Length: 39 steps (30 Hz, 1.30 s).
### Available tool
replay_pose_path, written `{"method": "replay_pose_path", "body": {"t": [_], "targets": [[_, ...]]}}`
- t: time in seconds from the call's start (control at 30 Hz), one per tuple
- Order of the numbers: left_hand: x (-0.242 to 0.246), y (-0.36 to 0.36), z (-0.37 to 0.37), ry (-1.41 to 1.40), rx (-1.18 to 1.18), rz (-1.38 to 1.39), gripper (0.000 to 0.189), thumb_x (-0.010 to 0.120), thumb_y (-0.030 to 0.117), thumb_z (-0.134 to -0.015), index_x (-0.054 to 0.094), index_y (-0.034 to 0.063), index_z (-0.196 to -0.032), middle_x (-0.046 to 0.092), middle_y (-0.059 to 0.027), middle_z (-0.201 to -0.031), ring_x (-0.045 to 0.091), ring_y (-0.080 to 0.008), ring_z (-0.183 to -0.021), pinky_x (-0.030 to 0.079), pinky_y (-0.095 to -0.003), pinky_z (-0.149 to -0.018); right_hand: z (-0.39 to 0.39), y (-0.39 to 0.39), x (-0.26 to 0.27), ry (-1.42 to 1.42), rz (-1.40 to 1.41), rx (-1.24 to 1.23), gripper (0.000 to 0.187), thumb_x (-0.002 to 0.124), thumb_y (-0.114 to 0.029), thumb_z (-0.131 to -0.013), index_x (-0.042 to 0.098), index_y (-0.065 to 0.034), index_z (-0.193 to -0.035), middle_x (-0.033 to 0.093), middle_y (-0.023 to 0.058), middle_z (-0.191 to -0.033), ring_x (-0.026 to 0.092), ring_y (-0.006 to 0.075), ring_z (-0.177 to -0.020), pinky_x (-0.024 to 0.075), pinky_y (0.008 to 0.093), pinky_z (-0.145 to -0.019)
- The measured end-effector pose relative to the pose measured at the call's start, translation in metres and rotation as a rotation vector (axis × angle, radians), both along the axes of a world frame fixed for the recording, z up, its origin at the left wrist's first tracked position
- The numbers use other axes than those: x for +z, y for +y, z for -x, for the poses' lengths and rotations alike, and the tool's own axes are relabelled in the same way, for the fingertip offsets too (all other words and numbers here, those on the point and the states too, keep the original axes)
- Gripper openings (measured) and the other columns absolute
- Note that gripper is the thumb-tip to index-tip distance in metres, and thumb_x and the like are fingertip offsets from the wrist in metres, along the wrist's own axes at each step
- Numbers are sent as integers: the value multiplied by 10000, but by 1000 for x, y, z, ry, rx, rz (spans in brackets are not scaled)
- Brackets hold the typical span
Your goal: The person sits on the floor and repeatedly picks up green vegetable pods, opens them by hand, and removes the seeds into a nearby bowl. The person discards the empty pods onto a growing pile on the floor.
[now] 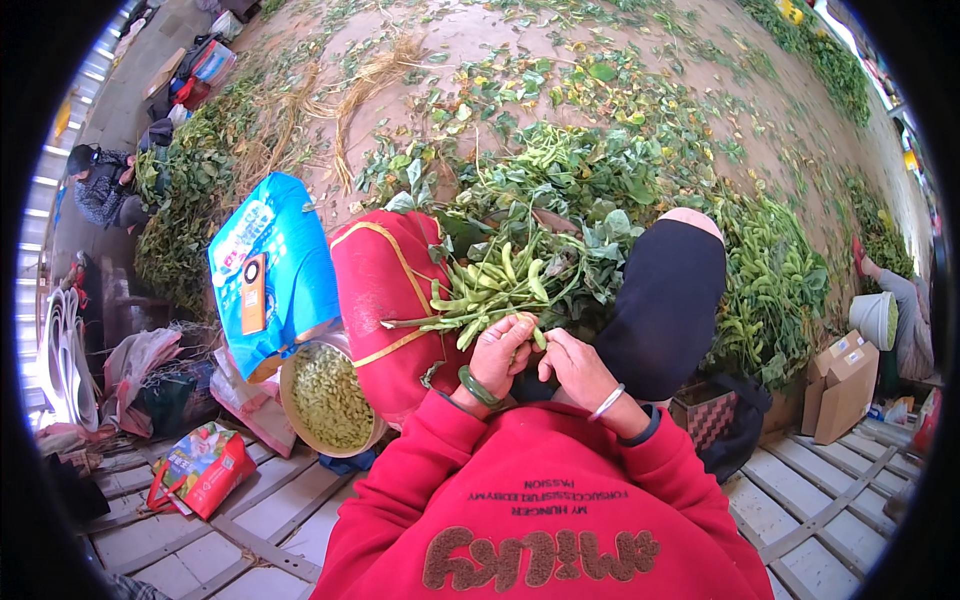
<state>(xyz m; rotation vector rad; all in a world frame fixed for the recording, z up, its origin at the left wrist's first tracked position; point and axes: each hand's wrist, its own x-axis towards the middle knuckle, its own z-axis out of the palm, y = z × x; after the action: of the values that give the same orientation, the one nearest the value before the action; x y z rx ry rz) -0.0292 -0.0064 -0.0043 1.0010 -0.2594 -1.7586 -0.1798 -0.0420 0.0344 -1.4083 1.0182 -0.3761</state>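
Observation:
My left hand, with a green bangle at the wrist, pinches a green soybean pod in front of my lap. Closing in from the right, my right hand wears a silver bangle and has its bent fingers at the same pod. Just beyond my left hand, a cut soybean stem with a cluster of plump pods lies across my knee in its red cloth cover. More leafy soybean plants are heaped between and beyond my knees. Fingers partly hide the pod.
A bucket rim surrounds shelled green beans at my left, beside a blue bag carrying an orange phone-like object. Pod-laden plants lie rightward, near a cardboard box. One person sits far left; another person's leg shows far right.

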Motion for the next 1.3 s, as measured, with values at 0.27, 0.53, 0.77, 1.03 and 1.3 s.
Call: {"method": "replay_pose_path", "body": {"t": [0.27,0.53,0.77,1.03,1.3], "targets": [[2,-1,-14,54,-170,48,189,447,219,-930,530,49,-933,555,-25,-704,323,-26,-440,233,-170,-394,-1,7,-29,-72,-32,66,105,393,-106,-885,449,-21,-913,492,92,-612,515,214,-534,406,346,-528],[6,4,-14,45,-191,18,139,498,212,-913,526,75,-912,518,17,-674,338,-25,-468,234,-172,-408,-2,4,-30,-113,-101,50,123,390,-117,-889,467,-22,-873,446,36,-605,448,130,-497,377,291,-481],[6,5,-3,35,-123,28,175,538,118,-885,519,47,-1044,497,26,-706,348,-19,-473,242,-169,-406,-3,7,-37,-106,-190,-94,155,392,-170,-888,459,-38,-844,454,-7,-565,455,100,-486,359,262,-458],[4,6,-7,72,-122,5,194,453,113,-917,508,31,-1084,515,-2,-742,371,-40,-462,255,-168,-400,2,-7,-25,49,-4,5,144,426,-177,-873,460,-36,-871,524,107,-592,508,279,-475,420,356,-476],[-7,8,-12,139,-139,-44,270,407,87,-812,510,38,-1057,521,-48,-789,436,-100,-497,306,-200,-403,-34,-62,-20,323,554,-176,266,563,-246,-830,491,-42,-985,590,164,-716,584,336,-671,453,411,-593]]}}
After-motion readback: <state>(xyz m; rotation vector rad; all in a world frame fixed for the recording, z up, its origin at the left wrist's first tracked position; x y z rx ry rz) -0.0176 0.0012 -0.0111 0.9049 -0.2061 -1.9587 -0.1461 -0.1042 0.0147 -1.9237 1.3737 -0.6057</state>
